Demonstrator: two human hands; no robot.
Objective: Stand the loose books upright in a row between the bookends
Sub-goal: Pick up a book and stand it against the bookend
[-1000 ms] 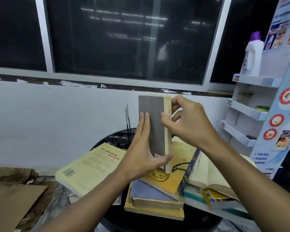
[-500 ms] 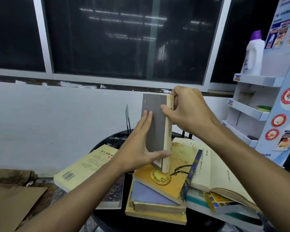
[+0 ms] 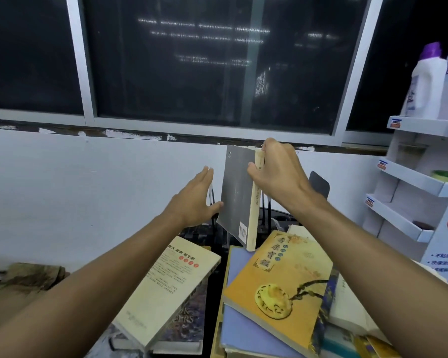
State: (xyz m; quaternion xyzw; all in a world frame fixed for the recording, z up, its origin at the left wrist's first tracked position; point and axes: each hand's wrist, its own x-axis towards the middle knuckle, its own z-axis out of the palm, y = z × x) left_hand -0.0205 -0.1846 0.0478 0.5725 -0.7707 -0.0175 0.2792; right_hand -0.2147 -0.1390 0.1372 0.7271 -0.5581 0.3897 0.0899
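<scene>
My right hand (image 3: 277, 171) grips the top of a grey-covered book (image 3: 237, 197) and holds it upright in the air above the piles. My left hand (image 3: 194, 200) is flat and open just left of that book, its thumb near the lower cover edge. Behind my left hand stands a thin dark metal bookend (image 3: 212, 195), and a second dark bookend (image 3: 319, 184) stands behind my right wrist. Loose books lie flat below: a cream book (image 3: 171, 288) at left and an orange-yellow book (image 3: 282, 288) on top of a pile at right.
The books lie on a small round black table (image 3: 215, 275) against a white wall. A white display rack (image 3: 422, 182) with a white purple-capped bottle (image 3: 427, 81) stands at right. Cardboard (image 3: 8, 293) lies at lower left. An open white book (image 3: 347, 306) lies at right.
The grey book has been lifted off the orange-yellow book and carried back towards the bookends. My left hand has come off its cover and now hovers beside it.
</scene>
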